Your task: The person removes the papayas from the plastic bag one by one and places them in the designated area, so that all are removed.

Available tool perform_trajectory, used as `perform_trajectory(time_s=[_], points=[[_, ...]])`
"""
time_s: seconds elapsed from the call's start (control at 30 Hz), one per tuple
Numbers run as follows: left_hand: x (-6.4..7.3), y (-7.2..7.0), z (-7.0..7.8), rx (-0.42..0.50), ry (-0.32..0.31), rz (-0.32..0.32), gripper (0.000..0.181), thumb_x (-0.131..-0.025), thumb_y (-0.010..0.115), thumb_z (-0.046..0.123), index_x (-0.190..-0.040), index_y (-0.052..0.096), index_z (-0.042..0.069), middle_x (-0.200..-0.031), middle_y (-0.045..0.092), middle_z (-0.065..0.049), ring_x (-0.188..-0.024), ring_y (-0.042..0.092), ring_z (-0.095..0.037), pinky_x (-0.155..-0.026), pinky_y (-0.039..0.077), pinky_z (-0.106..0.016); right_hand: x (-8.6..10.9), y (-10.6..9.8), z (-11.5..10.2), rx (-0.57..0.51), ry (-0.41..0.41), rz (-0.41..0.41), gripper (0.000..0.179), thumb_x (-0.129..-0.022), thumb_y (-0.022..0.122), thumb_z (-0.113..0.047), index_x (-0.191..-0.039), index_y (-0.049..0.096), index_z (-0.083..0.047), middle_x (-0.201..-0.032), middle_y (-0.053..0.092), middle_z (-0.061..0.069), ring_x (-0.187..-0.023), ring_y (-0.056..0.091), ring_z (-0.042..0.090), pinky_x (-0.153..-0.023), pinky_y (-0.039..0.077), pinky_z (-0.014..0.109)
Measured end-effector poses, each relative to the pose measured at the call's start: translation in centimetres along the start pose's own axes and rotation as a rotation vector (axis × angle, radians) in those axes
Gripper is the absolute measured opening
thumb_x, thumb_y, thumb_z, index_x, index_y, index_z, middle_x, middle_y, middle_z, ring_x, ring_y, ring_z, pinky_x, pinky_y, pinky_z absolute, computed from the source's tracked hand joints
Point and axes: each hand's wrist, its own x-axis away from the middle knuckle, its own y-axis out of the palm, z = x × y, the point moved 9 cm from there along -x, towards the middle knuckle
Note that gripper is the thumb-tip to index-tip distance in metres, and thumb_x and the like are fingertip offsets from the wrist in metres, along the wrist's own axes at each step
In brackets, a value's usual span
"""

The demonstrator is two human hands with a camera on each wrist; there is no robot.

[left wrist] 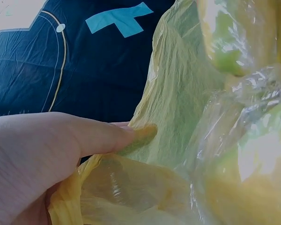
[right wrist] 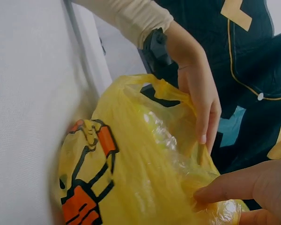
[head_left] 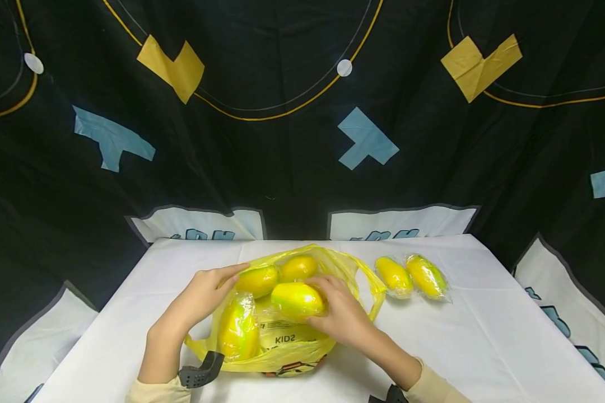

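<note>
A yellow plastic bag (head_left: 292, 358) lies open toward the head camera, with printing on it. My left hand (head_left: 209, 294) pinches the bag's left rim; in the left wrist view, the thumb (left wrist: 100, 136) lies on one side of the film and a fingertip shows through it. With my right hand (head_left: 340, 308) I grip a yellow-green mango (head_left: 297, 301) at the bag's mouth. Three other mangoes are in the bag: one at the front left (head_left: 239, 330) in clear wrap, one behind it (head_left: 258, 281) and one at the back (head_left: 299, 267). The right wrist view hides most of the gripped mango.
Two wrapped mangoes, one on the left (head_left: 394, 276) and one on the right (head_left: 427, 275), lie right of the bag on the white-covered table (head_left: 489, 336). A black curtain (head_left: 282, 168) with taped shapes hangs behind the table's far edge.
</note>
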Motion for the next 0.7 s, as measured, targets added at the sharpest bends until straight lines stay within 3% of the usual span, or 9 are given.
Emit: perform_trajectory(time_s=[0.17, 0.4, 0.7], points=[[-0.1, 0.0, 0.0, 0.001, 0.0, -0.001, 0.038, -0.101, 0.05, 0.018, -0.138, 0.055, 0.014, -0.135, 0.057, -0.012, -0.126, 0.049, -0.036, -0.101, 0.04, -0.057, 0.6, -1.0, -0.2, -0.057, -0.008, 0.011, 0.064, -0.072, 0.083, -0.014, -0.13, 0.056, -0.016, -0.127, 0.052, 0.005, -0.117, 0.048, 0.023, -0.097, 0.045, 0.046], [0.0, 0.0, -0.1, -0.005, -0.008, -0.009, 0.039, -0.1, 0.051, 0.018, -0.139, 0.055, 0.015, -0.135, 0.056, -0.011, -0.127, 0.047, -0.036, -0.101, 0.039, -0.057, 1.3, -2.6, -0.5, -0.085, -0.018, 0.058, 0.062, -0.072, 0.084, -0.013, -0.127, 0.057, -0.015, -0.125, 0.054, -0.001, -0.106, 0.052, 0.017, -0.086, 0.051, 0.039], [0.1, -0.1, 0.0, 0.001, -0.012, -0.008, 0.038, -0.1, 0.051, 0.018, -0.138, 0.055, 0.015, -0.135, 0.056, -0.011, -0.127, 0.048, -0.036, -0.101, 0.04, -0.057, 2.2, -4.3, -0.2, -0.1, 0.021, 0.067, 0.064, -0.071, 0.085, -0.016, -0.128, 0.057, -0.021, -0.123, 0.054, -0.011, -0.107, 0.05, 0.01, -0.087, 0.05, 0.037]])
